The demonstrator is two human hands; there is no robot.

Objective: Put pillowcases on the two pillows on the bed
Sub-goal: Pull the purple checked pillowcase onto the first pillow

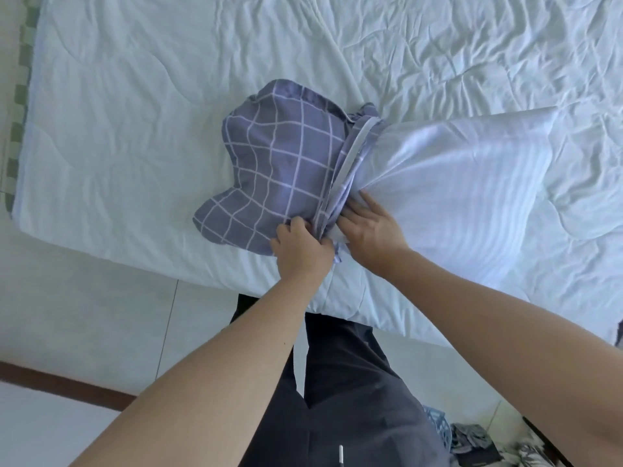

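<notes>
Across the pale quilted bed (135,112), which fills most of the view, one white pillow (472,197) lies near the front edge with only its left end inside a purple checked pillowcase (279,170). Most of the pillow is bare, stretching away to the right, while the case is bunched at its mouth, where a pale band of hem (354,150) wraps round the squeezed pillow. So the first pillow is, by my judgement, well under halfway covered; the case has yet to be drawn along the rest of its length and closed. No second pillow shows in view, and no second case can be made out for certain, though some patterned cloth (472,436) lies on the floor at the lower right; that half of the job appears to be all still to do

At the mouth of the case, the left hand (300,247) has its fingers curled into the gathered edge, gripping the fabric. The right hand (371,224) lies just beside it with fingers fairly straight, pressing flat on the pillow where it enters the case, holding nothing
</notes>
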